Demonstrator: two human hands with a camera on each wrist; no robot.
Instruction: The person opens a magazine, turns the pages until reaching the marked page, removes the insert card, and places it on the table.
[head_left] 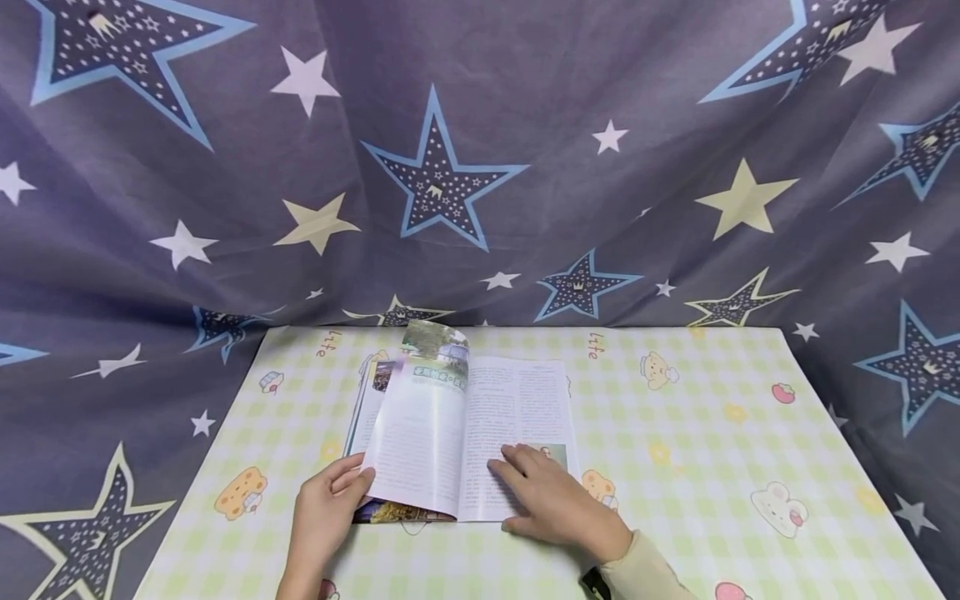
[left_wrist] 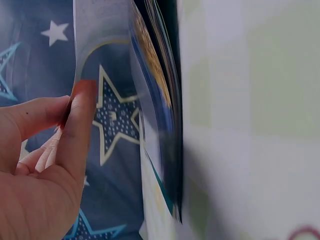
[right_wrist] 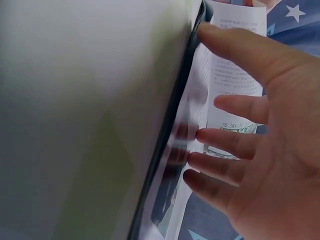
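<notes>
An open magazine lies on the table, with printed text on both facing pages. My left hand pinches the outer edge of a raised left page between thumb and fingers; the left wrist view shows this page standing away from the stack below. That page has a green landscape photo at its top. My right hand rests on the lower part of the right page, fingers spread. In the right wrist view its fingertips touch or nearly touch the paper.
A checked green-and-white tablecloth with cartoon prints covers the table. Behind it hangs a dark curtain patterned with stars. Under the raised page, several other pages show at the left. A pale sleeve covers the right forearm.
</notes>
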